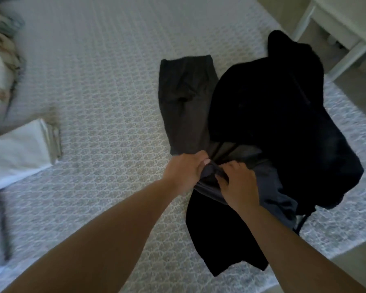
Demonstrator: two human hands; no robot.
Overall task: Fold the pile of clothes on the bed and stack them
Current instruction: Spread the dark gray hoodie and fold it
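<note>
Landmark: black fleece-like garment (283, 115), heaped at the bed's right side.

Nearest, just below-left of that heap, a flat black cloth (220, 233) hangs toward the near edge of the bed. Above it both hands meet on one bunched piece of dark grey fabric (268, 187) that comes out from under the heap. Left hand (186, 168) has its fingers curled around the bunch, thumb on top; right hand (239, 187) clamps the same bunch from the right, fingers dug in. Neither hand is loose. Judgement: the two-handed hold so close together is to tug this piece free of the pile, since the black heap sits on part of it. Folding of it has not begun.

Touching the heap's left side, grey-brown trousers with an elastic waistband (184, 102) lie roughly flat, waistband away from the person, lower end by the left hand.

Well left of the heap, a folded white cloth (23, 153) lies flat, likely the start of a stack. Beyond that, floral bedding (0, 66), blurred.

Room: the patterned grey-white bedspread (106, 85) is open between heap and white cloth, good for spreading. The bed edge runs just right of the heap, so pulling rightward could drag it off. Beyond it stands white furniture (336, 24).
</note>
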